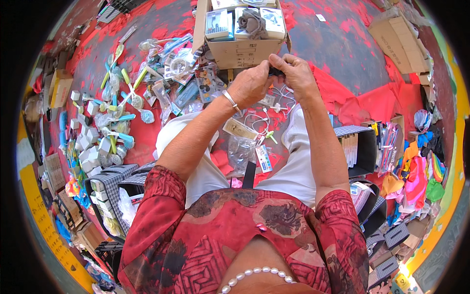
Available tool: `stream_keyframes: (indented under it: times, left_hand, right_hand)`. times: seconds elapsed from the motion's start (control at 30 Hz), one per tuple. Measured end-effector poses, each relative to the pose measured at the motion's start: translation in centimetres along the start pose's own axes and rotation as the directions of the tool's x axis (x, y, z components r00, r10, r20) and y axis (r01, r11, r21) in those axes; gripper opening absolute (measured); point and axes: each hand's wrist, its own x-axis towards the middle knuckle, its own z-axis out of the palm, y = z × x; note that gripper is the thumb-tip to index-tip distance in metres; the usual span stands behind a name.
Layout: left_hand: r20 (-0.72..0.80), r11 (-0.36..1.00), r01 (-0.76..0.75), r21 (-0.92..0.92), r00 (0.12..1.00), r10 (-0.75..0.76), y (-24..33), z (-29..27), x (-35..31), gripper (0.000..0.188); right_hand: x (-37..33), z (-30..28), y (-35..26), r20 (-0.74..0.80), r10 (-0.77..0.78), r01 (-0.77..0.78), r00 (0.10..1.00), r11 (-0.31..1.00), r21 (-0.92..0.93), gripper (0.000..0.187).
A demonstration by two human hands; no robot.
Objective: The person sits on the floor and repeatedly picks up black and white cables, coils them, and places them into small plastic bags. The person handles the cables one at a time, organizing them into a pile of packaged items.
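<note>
My left hand, with a bracelet at its wrist, and my right hand meet in front of me. Both are closed, fingers pinched round a small black item. Most of it is hidden by the fingers, so its kind cannot be made out. Just beyond them stands an open cardboard box filled with small packages and topped by a grey fabric flower. Below the hands, between my knees, lie white cables, a clear plastic bag and a small printed packet.
Packaged goods are heaped left of the box. Further left lie brushes with green handles and many small white boxes. Checkered bins flank me on the right, beside colourful balloon-like pieces. Torn red sheeting covers the floor.
</note>
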Motion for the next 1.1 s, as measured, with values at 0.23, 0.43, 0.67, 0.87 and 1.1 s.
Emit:
stream_keyframes:
  times: [0.23, 0.43, 0.67, 0.87, 1.1]
  left_hand:
    - [0.474, 0.143, 0.536, -0.832, 0.821, -0.318, -0.6, -1.1, 0.1, 0.042]
    - [0.583, 0.239, 0.590, -0.771, 0.805, -0.109, -0.6, -1.8, -0.2, 0.039]
    - [0.357, 0.689, 0.392, -0.610, 0.912, -0.203, -0.3, -0.2, -0.2, 0.028]
    - [0.051, 0.970, 0.071, -0.234, 0.997, -0.061, -0.9, -1.1, -0.2, 0.019]
    - [0.015, 0.997, -0.029, 0.068, 0.999, 0.028, -0.4, -2.4, -0.4, 0.022]
  right_hand:
    - [0.7, -0.5, 0.3, -0.055, -0.036, 0.040, 0.998, 0.996, 0.079, 0.034]
    - [0.3, -0.3, -0.4, 0.062, -0.005, -0.002, 0.998, 0.994, 0.112, 0.033]
    - [0.7, 0.1, 0.4, 0.017, -0.023, 0.023, 1.000, 1.000, -0.018, 0.028]
    - [0.7, 1.4, 0.7, -0.081, -0.392, 0.351, 0.917, 0.884, -0.308, 0.032]
    - [0.6, 1.0, 0.6, 0.035, 0.009, -0.010, 0.999, 0.999, 0.050, 0.036]
